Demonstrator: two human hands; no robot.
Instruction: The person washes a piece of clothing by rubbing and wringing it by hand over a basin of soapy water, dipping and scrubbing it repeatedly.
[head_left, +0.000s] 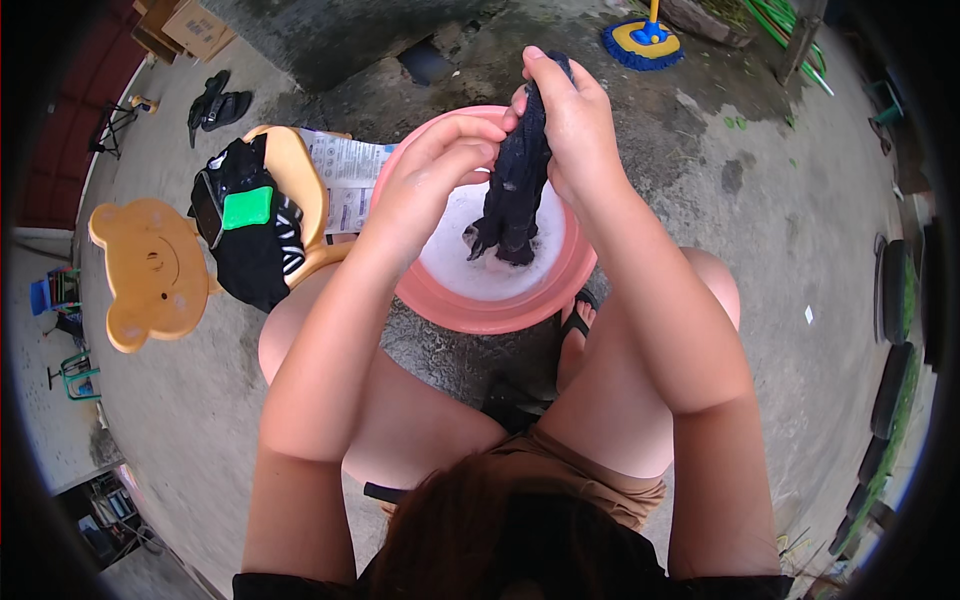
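Observation:
A dark, wet piece of clothing (519, 176) hangs lengthwise over a pink plastic basin (480, 319). My right hand (574, 112) grips its upper end, thumb on top and fingers wrapped around the cloth. At the garment's left edge are the fingertips of my left hand (442, 169); whether they pinch it I cannot tell. The lower end of the cloth reaches down to the foamy white water (457, 259) in the basin. Suds partly hide what is below the surface.
Left stands a yellow bear-shaped child's chair (154, 274), bearing black clothes (244, 262) and a green rectangular block (247, 208). Printed sheets (349, 161) lie behind it. Beyond are black sandals (217, 105), cardboard boxes (196, 28) and a blue-and-yellow mop (643, 43). Tyres (895, 292) line the right.

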